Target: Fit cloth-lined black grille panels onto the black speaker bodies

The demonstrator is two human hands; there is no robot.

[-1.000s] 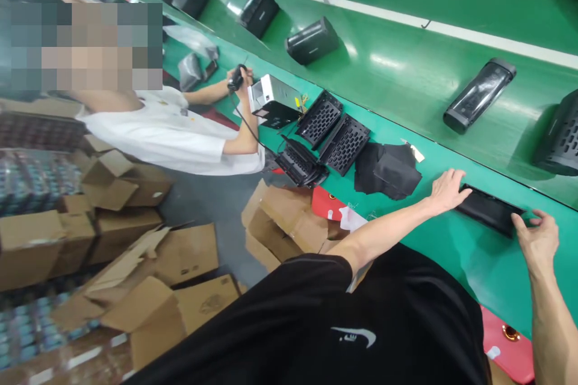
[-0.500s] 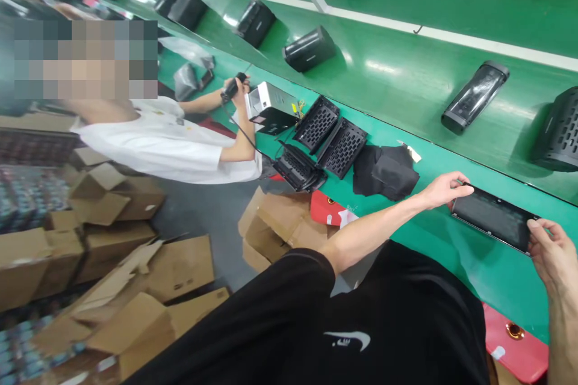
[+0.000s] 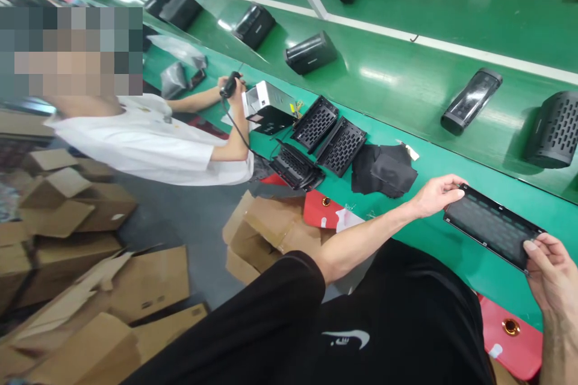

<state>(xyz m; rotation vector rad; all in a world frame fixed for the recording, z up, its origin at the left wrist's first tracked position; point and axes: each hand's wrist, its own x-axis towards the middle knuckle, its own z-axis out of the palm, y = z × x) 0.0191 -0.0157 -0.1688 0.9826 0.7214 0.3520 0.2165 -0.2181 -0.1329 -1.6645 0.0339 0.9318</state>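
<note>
Left hand (image 3: 439, 195) gripped one end of the black panel (image 3: 492, 225); right hand (image 3: 551, 271) gripped its opposite end. Black sheets (image 3: 383, 169) lay left of the panel on green table (image 3: 422, 237).

On the green table (image 3: 474, 264) lie black perforated panels (image 3: 342, 147), dark sheets (image 3: 389, 171) and a silver-and-black box (image 3: 275, 105).

One black top (image 3: 415, 307), left sleeve (image 3: 275, 307) loose, at six o'clock, ending near the elbow; one white tick-shaped mark (image 3: 350, 337) at five o'clock (small characters beneath its tail, illegible); left hand (image 3: 438, 195) and right hand (image 3: 551, 267), both bare.
</note>
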